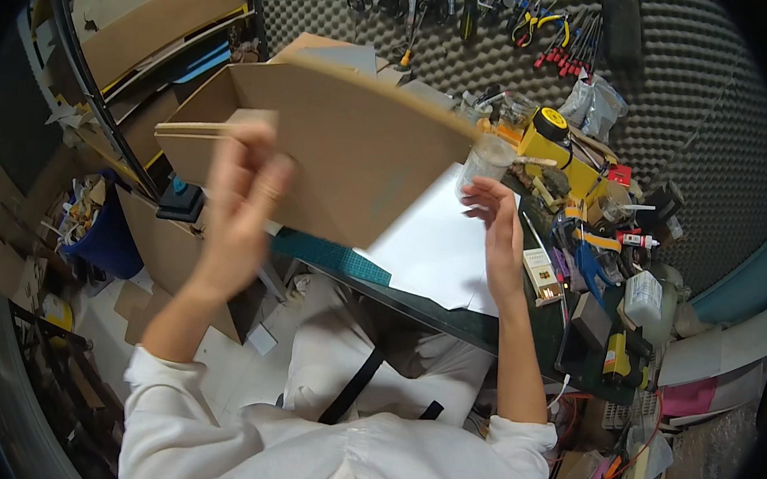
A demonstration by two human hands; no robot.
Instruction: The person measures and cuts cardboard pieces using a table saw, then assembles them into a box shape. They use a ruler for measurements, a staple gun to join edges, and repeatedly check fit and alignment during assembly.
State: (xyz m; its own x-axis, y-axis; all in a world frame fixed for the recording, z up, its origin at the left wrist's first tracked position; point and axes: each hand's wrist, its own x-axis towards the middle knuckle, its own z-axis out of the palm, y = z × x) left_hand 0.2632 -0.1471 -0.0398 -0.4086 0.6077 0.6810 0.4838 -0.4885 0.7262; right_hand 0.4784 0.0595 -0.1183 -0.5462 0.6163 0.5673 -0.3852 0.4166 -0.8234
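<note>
A large brown board box (345,154) with thin flat walls is tilted up over the table, its upper edge blurred by motion. My left hand (246,196) is smeared too, with its fingers curled at the end of the box's left-hand wall, closed on the edge. My right hand (499,222) is raised off the box's right corner, its fingers bent and apart, with nothing visible in them. Just beyond those fingertips is a clear jar (486,162); whether they touch it I cannot tell. White paper sheets (441,254) lie beneath the box and my right hand.
A green cutting mat (332,255) lies along the table's near edge. Crowding the right side are a yellow container (563,164), a white bottle (643,299), a yellow-black tool (624,359) and small supplies. A blue bin (106,233) of scraps stands left; tools hang on the foam wall.
</note>
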